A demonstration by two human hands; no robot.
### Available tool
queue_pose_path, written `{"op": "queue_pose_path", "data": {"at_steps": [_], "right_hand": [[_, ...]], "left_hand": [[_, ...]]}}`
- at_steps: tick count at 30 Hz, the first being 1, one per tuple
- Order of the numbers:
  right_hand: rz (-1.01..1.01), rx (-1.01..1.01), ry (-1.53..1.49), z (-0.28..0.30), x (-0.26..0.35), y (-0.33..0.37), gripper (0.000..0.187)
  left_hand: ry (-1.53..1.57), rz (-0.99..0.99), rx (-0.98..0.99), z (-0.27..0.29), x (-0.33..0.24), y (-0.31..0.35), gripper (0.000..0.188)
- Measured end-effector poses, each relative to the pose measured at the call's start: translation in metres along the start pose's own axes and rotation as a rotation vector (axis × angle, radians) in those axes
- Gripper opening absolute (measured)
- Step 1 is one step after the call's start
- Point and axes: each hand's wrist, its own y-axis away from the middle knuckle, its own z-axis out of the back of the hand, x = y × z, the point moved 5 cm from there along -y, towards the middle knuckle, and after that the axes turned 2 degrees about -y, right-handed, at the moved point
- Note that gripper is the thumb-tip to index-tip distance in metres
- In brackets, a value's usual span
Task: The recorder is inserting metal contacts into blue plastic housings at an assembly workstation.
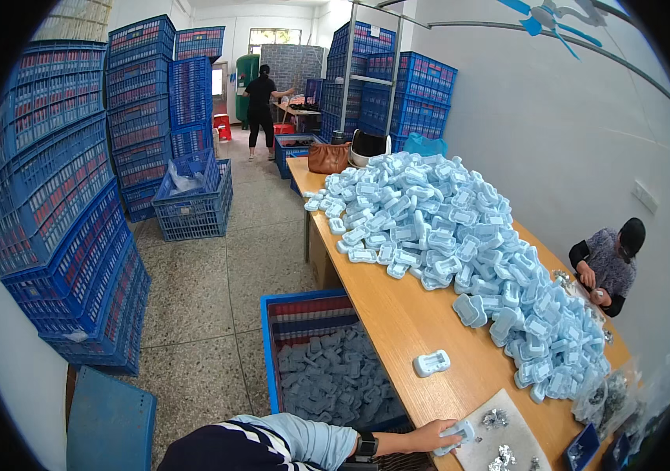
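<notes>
At far left, stacked blue crates (pixel 76 220) line the wall. Below the tabletop (pixel 398 322) stands a blue floor crate (pixel 304 302) full of pale blue plastic housings. From the lower edge one arm with a wristwatch (pixel 365 446) reaches right; which hand (pixel 429 436) it is cannot be told, and the other is out of view. Its grip is closed around a pale blue plastic housing (pixel 457 434) at the edge of a white sheet (pixel 500 436) strewn with small metal parts (pixel 497 418). Holding the housing steady over the sheet seems wise, so loose parts stay put. Rightward rises a big heap of housings (pixel 460 251), one stray housing (pixel 432 363) apart from it, and a seated co-worker (pixel 608 263) beyond
</notes>
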Motion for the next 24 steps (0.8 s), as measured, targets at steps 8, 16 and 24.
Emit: {"op": "queue_pose_path", "data": {"at_steps": [8,16,24], "right_hand": [[0.006,-0.014,-0.028,0.001,-0.004,0.0,0.015],[0.065,-0.08,-0.073,-0.005,-0.011,0.0,0.014],[0.176,-0.084,0.01,-0.008,-0.012,0.002,0.015]], "left_hand": [[-0.058,-0.028,-0.026,-0.002,-0.002,0.002,0.037],[-0.018,-0.01,-0.057,-0.001,-0.01,0.004,0.034],[0.003,-0.008,-0.042,0.0,-0.003,0.003,0.035]]}}
